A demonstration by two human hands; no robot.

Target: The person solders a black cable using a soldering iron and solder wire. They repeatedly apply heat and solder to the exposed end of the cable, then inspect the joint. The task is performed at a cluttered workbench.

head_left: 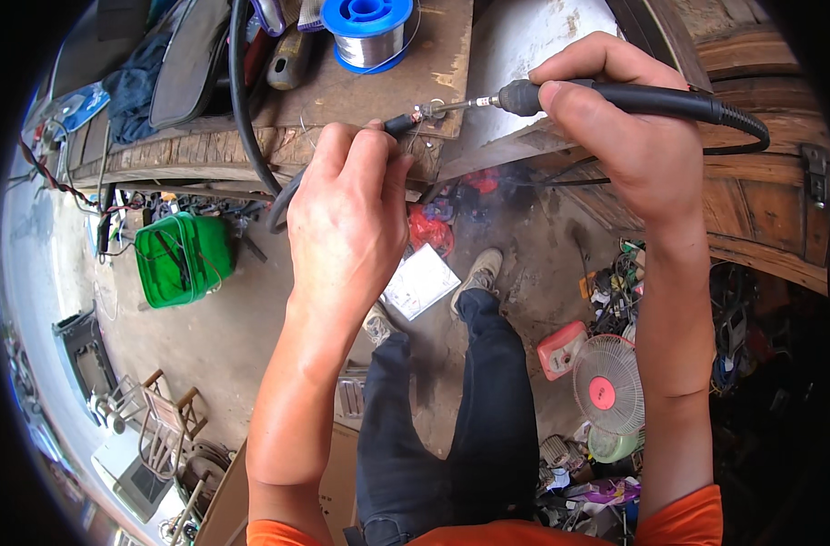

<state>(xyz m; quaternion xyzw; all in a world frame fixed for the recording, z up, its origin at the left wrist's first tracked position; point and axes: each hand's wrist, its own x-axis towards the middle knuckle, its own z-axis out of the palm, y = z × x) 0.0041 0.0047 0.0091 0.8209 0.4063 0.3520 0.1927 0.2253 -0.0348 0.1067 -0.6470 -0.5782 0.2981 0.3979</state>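
My right hand point(628, 132) grips the black handle of a soldering iron point(522, 96) between thumb and fingers. The iron points left, and its tip meets the bared end of a thick black cable point(399, 125) at the bench edge. My left hand point(349, 196) pinches that cable just behind its stripped end, the fingers closed round it. A small round metal piece point(437, 108) shows at the joint; its exact kind is unclear. Farther back on the wooden bench point(424, 55) stands a blue spool of solder wire point(367, 44), a loose strand hanging from it.
An open drawer point(524, 55) lies right of the bench board. Left are a screwdriver-like handle point(290, 59) and a dark case point(189, 64). Below stand a green bucket point(183, 259), a bamboo chair point(169, 419), a pink-centred fan point(606, 387) and heaped scrap. White paper point(421, 282) lies by my feet.
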